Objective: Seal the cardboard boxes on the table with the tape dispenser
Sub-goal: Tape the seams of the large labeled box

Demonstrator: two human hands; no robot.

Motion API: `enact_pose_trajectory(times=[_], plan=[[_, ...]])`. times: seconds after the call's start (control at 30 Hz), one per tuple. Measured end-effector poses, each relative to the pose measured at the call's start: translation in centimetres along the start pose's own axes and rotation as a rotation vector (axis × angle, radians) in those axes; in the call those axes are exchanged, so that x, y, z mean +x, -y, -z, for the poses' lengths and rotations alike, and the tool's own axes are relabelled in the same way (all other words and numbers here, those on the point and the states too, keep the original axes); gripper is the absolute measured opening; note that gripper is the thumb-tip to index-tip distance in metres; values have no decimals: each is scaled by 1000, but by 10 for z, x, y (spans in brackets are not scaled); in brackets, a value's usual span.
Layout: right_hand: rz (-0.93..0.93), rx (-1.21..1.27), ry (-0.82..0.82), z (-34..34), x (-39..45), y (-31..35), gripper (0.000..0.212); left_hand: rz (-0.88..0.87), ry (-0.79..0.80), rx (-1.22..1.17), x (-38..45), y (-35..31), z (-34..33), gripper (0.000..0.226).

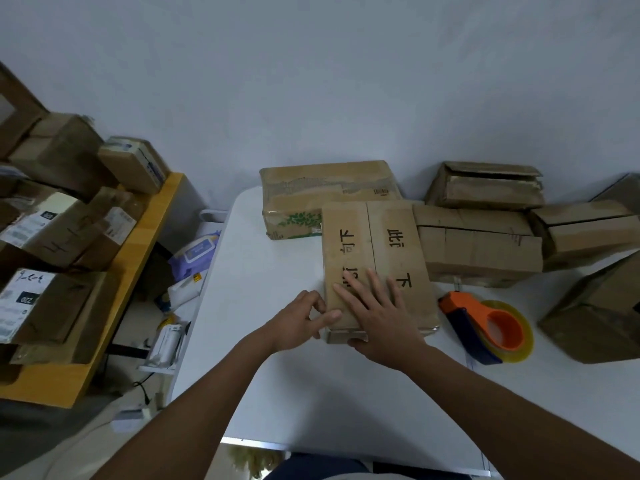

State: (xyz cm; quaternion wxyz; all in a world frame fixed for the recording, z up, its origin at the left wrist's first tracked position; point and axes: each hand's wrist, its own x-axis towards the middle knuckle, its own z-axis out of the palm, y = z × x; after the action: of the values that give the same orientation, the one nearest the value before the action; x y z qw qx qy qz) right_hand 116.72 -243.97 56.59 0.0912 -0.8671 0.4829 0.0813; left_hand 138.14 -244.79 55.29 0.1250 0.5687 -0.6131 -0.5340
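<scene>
A flat cardboard box (391, 237) with black handwritten characters lies in the middle of the white table (277, 375), its two top flaps meeting in a lengthwise seam. My right hand (377, 310) presses flat on the near end of its top, fingers straight. My left hand (301, 320) touches the box's near left corner, fingers curled against the edge. The orange and blue tape dispenser (485, 327) with a clear tape roll lies on the table to the right of the box, untouched.
Several other cardboard boxes stand behind and to the right: a large one (329, 188) at the back, one with a slit top (478, 240), more at the right edge (595, 317). A wooden shelf (138, 258) at left holds several parcels.
</scene>
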Motion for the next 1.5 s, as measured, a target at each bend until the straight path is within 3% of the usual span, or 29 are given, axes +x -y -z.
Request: enact_pose_trajectory(times=[0.1, 0.2, 0.27, 0.33, 0.43, 0.47, 0.53, 0.63, 0.7, 0.9, 1.1, 1.2, 1.33, 1.4, 1.5], plan=[[35, 273, -7, 13, -1, -5, 72, 93, 52, -125, -7, 4, -2, 49], [-204, 647, -238, 29, -5, -30, 61, 160, 24, -220, -13, 1, 5, 41], [-508, 786, -349, 34, -11, -50, 56, 146, -79, -112, -12, -5, 13, 37], [-667, 915, -283, 34, -17, -51, 58, 63, -268, 2, -9, -17, 21, 29], [-597, 1077, -233, 29, -24, -24, 55, -138, -531, 334, -7, -39, 25, 31], [-569, 1167, -227, 27, -25, -13, 53, -181, -535, 449, -7, -47, 23, 40], [-550, 1220, -241, 22, -23, 2, 53, -202, -397, 590, -6, -60, 11, 61], [-621, 1179, -301, 23, -14, 4, 53, -106, -136, 852, -6, -54, -6, 85], [-638, 1163, -306, 25, -8, 1, 51, -85, -87, 995, -5, -42, -1, 89], [-555, 1157, -186, 39, 15, 21, 47, -109, -131, 1050, 7, -27, 48, 78], [-597, 1151, -194, 29, 9, 15, 46, -114, -159, 985, 20, -27, 68, 79], [-669, 1127, -246, 15, -14, -12, 42, -158, -235, 966, 22, -33, 57, 66], [-784, 856, -318, -18, -66, -67, 36, -375, -248, 900, 39, -59, 18, 55], [-775, 617, -261, -35, -91, -93, 36, -468, -163, 924, 57, -76, -7, 54], [-740, 458, -128, -50, -116, -124, 40, -525, -36, 975, 86, -99, -44, 55]])
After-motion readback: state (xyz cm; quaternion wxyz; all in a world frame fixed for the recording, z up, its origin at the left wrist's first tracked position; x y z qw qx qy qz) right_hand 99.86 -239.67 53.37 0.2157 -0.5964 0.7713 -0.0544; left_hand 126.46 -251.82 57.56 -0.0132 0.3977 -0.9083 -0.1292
